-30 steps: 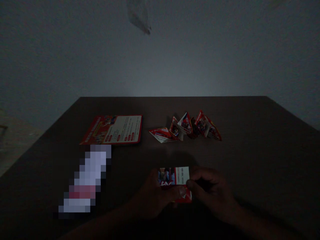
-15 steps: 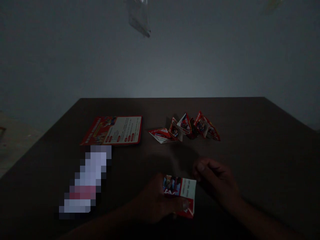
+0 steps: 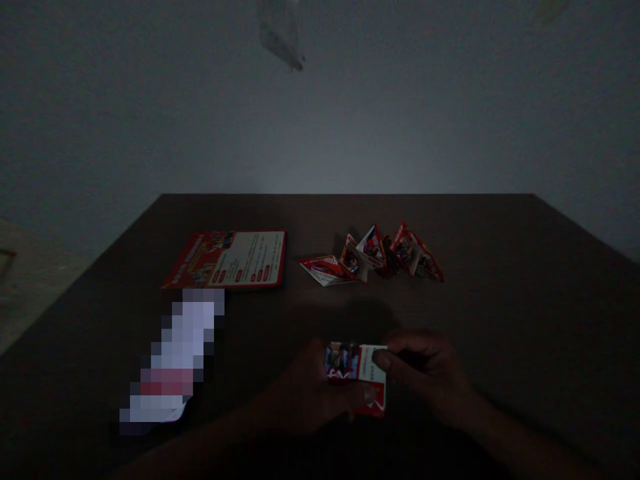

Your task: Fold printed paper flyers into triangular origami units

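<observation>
My left hand [image 3: 305, 393] holds a small folded printed paper [image 3: 345, 360] near the table's front, its thumb lying across the red lower part. The paper shows a picture on its left and white with text on its right. At its upper right corner my right hand [image 3: 425, 370] pinches the edge between thumb and fingers. Past the hands stands a row of several folded red-and-white printed papers [image 3: 373, 250], creased into pointed shapes. To their left lies a flat stack of printed sheets [image 3: 260, 260], red with a white text panel.
A pixelated oblong object [image 3: 177, 353], pale with a reddish band, lies on the dark table [image 3: 480, 267] at the left front. Behind the table rises a grey wall [image 3: 400, 120], where a clear plastic bag [image 3: 281, 37] hangs. The light is dim.
My right hand has moved left and now grips the paper's upper right corner; before, it was apart from it. The paper has shifted slightly away from me.
</observation>
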